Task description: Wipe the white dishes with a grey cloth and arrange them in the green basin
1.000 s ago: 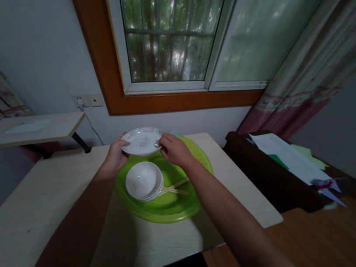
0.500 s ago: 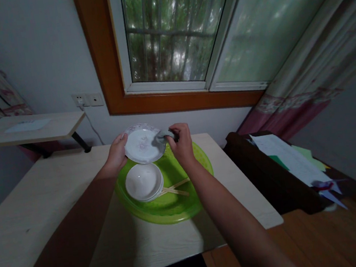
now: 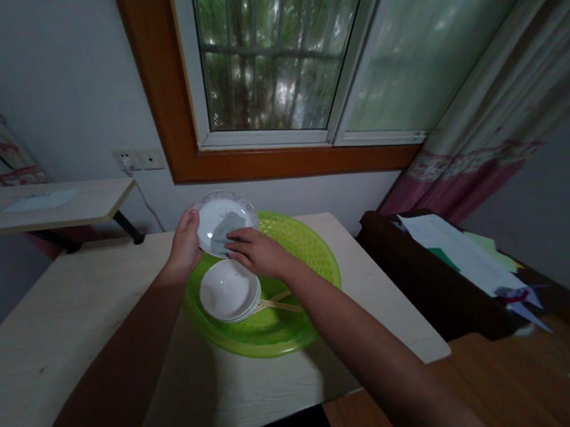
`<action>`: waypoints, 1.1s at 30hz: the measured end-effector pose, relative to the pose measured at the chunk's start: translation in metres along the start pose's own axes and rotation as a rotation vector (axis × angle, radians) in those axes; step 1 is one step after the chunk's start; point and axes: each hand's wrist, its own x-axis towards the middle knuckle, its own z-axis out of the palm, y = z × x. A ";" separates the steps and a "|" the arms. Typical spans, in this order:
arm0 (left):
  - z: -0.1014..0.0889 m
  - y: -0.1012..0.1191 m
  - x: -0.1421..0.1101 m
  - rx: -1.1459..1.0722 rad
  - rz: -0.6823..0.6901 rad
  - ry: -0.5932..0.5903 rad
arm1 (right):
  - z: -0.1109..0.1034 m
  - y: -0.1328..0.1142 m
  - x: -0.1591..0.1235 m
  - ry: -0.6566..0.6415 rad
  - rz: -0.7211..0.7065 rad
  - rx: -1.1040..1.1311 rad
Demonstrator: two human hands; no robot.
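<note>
My left hand (image 3: pixel 186 244) grips the left rim of a white plate (image 3: pixel 210 212) with a patterned border, holding it tilted above the far left of a green tray (image 3: pixel 316 251). In my right hand (image 3: pixel 258 251) is a grey-green cloth (image 3: pixel 228 229), pressed against the plate's face near its lower right. The fingers cover part of the cloth. Just below the plate, a stack of white bowls (image 3: pixel 228 290) sits on the tray. Pale chopsticks (image 3: pixel 280 303) lie crossed beside the bowls, partly hidden by my right forearm.
The tray rests on a pale wooden table (image 3: pixel 89 326). A raised shelf (image 3: pixel 97 197) with a paper on it stands at the left. Behind are a wall socket (image 3: pixel 138 159) and a window. Papers (image 3: pixel 461 259) lie on a dark brown piece of furniture at the right.
My right hand has moved left and down with the cloth, from the plate's right rim onto its face. The plate has risen slightly and tilted more upright.
</note>
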 end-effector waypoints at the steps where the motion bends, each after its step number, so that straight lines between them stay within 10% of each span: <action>1: 0.000 0.000 0.000 0.012 0.009 -0.007 | 0.001 -0.003 0.001 -0.018 -0.011 -0.012; 19: 0.003 0.009 -0.007 0.609 0.208 -0.393 | -0.004 -0.024 0.010 -0.144 0.098 -0.130; 33: -0.006 0.004 0.000 0.422 0.293 -0.109 | -0.012 -0.011 0.007 -0.037 0.490 -0.264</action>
